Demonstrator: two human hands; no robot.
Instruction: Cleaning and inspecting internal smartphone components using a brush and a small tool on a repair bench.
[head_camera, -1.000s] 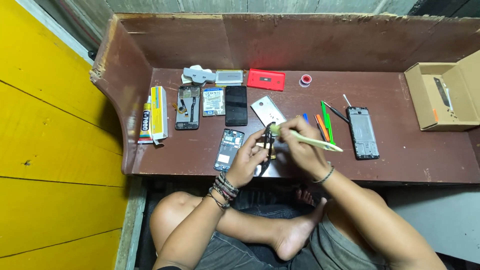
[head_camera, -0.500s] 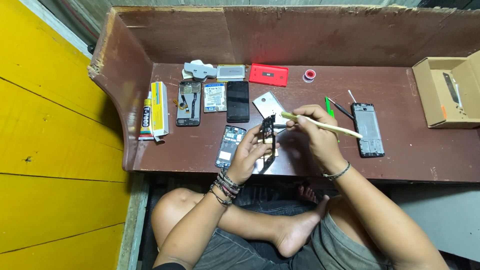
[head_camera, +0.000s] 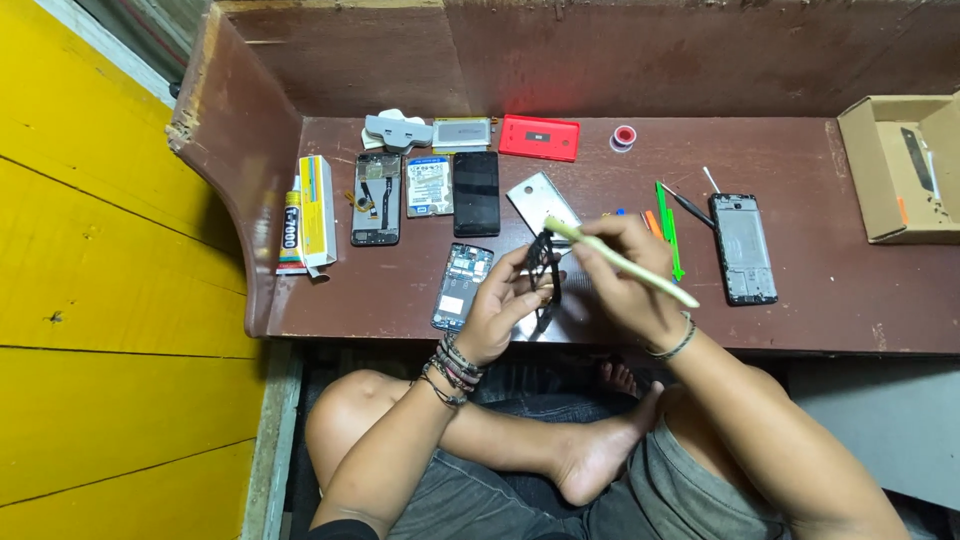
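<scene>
The left hand (head_camera: 500, 305) clamps a black phone frame (head_camera: 545, 270) upright (long axis vertical), while the right hand (head_camera: 625, 270) pinches a pale brush (head_camera: 620, 263) whose tip touches the frame's top.

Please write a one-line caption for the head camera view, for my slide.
Left hand holds a black phone frame while right hand applies a pale brush, above a brown bench.

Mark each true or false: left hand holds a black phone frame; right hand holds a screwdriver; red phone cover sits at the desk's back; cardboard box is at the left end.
1. The left hand holds a black phone frame. True.
2. The right hand holds a screwdriver. False: it holds a pale brush-like stick.
3. A red phone cover lies near the desk's back wall. True.
4. The cardboard box is at the left end. False: right end; a glue tube box lies left.
</scene>
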